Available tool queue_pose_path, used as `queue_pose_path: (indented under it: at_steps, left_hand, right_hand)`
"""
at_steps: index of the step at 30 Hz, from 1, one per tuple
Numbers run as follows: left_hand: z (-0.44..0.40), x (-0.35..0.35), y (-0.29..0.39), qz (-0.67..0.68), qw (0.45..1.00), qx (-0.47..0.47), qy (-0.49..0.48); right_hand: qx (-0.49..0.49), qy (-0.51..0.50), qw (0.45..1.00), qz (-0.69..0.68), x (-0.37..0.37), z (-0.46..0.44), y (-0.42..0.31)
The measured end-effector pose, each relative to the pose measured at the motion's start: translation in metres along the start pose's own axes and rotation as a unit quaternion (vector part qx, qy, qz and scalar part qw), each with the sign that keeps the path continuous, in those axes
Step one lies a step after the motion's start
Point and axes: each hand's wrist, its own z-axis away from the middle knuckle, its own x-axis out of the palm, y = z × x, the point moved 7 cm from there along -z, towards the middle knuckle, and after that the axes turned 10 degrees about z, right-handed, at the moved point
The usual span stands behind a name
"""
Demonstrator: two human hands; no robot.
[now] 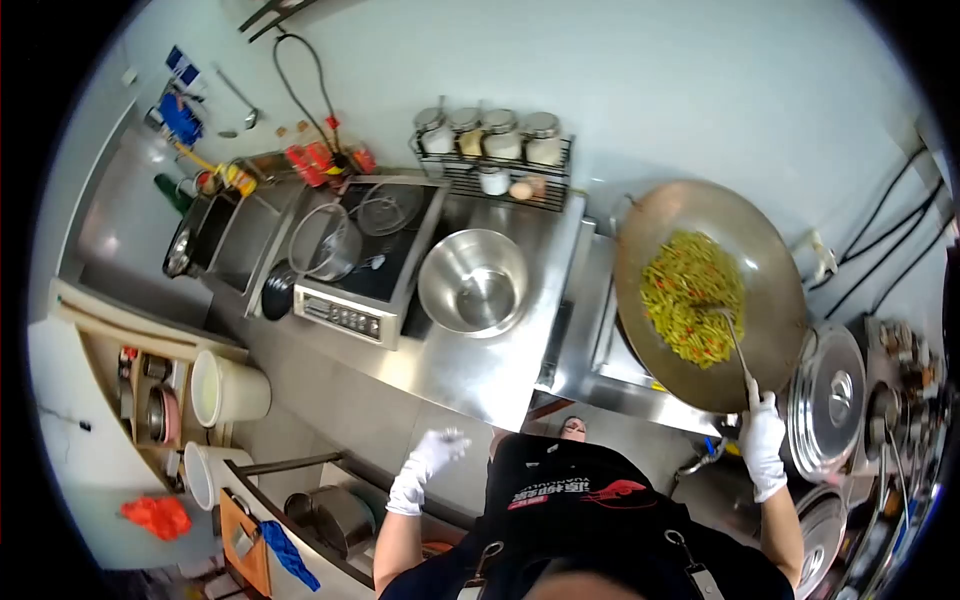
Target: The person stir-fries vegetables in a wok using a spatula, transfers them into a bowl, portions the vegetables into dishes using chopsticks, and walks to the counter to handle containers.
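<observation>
A big wok (780,290) stands on the stove at the right, holding chopped green food with red bits (680,290). My right hand (763,445), in a white glove, is closed round the handle of a ladle (738,350), whose head rests in the food. At the lower left of the wok, away from it, my left hand (435,457) is raised in a white glove with its fingers apart and nothing in it. An empty steel pot (474,283) sits on the steel counter (480,375) between the wok and an induction cooker (345,317).
Lidded jars (500,135) stand on a black wire rack (460,185) by the wall. Large lidded pots (828,395) are right of the wok. A sink (245,240), white buckets (230,388) and a low shelf unit (110,340) are at the left.
</observation>
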Motion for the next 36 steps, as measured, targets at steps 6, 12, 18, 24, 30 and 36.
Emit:
queue_pose_path:
  at_steps: [6, 12, 18, 24, 30, 36]
  left_hand:
    - [0.007, -0.051, 0.210, 0.076, 0.945, 0.314, 0.042]
    - [-0.073, -0.099, 0.296, 0.124, 0.923, 0.365, 0.022]
    - [-0.154, -0.091, 0.365, 0.101, 0.923, 0.367, -0.058]
    - [-0.236, -0.080, 0.410, 0.087, 0.927, 0.363, -0.040]
    - [-0.293, -0.137, 0.444, 0.132, 0.799, 0.542, 0.224]
    - [-0.343, -0.166, 0.467, 0.166, 0.887, 0.402, 0.152]
  right_hand:
    - [0.083, -0.052, 0.993, -0.070, 0.029, 0.014, 0.000]
    - [0.123, 0.117, 0.982, -0.086, -0.066, 0.008, -0.064]
    - [0.103, 0.122, 0.944, -0.288, -0.107, -0.005, -0.184]
    - [0.229, 0.033, 0.908, -0.350, -0.084, 0.025, -0.253]
    - [0.224, 0.032, 0.924, -0.308, -0.093, 0.028, -0.278]
    - [0.189, 0.005, 0.925, -0.329, -0.100, 0.006, -0.300]
